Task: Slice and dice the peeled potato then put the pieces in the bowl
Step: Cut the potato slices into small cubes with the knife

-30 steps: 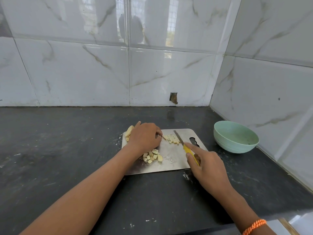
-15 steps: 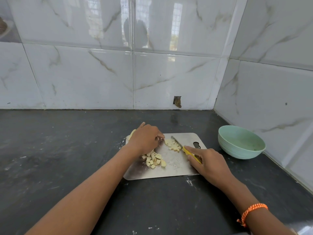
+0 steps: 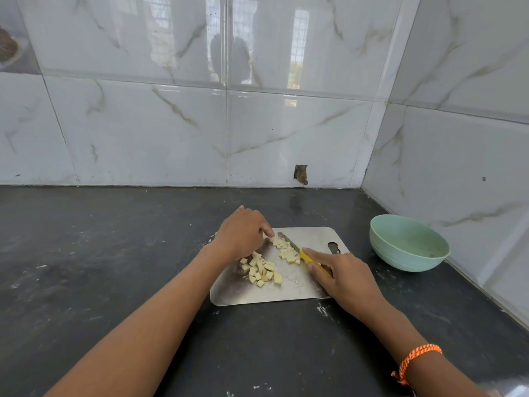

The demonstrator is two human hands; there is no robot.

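A steel cutting board (image 3: 297, 293) lies on the dark counter. Two heaps of pale potato dice sit on it: one near the front left (image 3: 262, 269), one further back (image 3: 286, 249). My left hand (image 3: 243, 233) hovers curled over the board's far left part, fingertips down at the back heap; whatever lies under it is hidden. My right hand (image 3: 343, 276) grips a yellow-handled knife (image 3: 300, 252), forefinger along the handle, blade lying against the right side of the back heap. A mint green bowl (image 3: 409, 245) stands to the right of the board, empty as far as I can see.
The black counter (image 3: 100, 267) meets white marble-look tiled walls at the back and on the right, forming a corner behind the bowl. A small hole (image 3: 300, 173) is in the back wall tile. An orange thread band is on my right wrist (image 3: 415, 359).
The knife blade has come down and left against the back heap of dice. My left hand stays over the board's far left. The camera has tilted upward a little.
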